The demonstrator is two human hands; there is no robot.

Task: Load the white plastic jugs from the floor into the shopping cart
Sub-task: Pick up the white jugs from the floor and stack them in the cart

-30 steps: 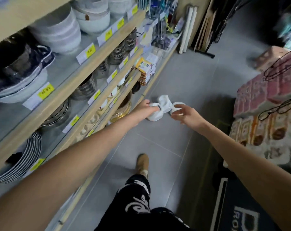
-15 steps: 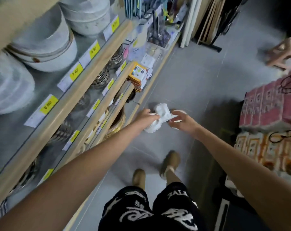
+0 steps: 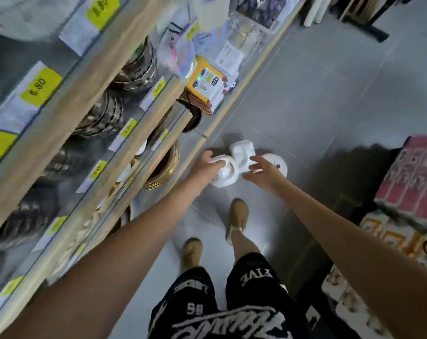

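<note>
Three white plastic jugs lie close together on the grey floor by the foot of the shelving. My left hand (image 3: 205,168) grips the left jug (image 3: 228,176), fingers curled over its rim. The middle jug (image 3: 241,154) lies just behind it. My right hand (image 3: 265,172) reaches in with its fingers spread, the fingertips touching the gap between the middle jug and the right jug (image 3: 278,165). No shopping cart is in view.
Wooden shelving (image 3: 90,113) with stacked metal bowls and yellow price tags runs along the left. Stacked pink and patterned packs (image 3: 413,182) stand at the right. My feet in tan shoes (image 3: 238,216) stand just short of the jugs. Grey floor tiles (image 3: 317,99) stretch ahead.
I have stepped closer and bent lower, so the jugs look larger. My right hand's fingers have spread open beside the right jug. My left hand stays on the left jug.
</note>
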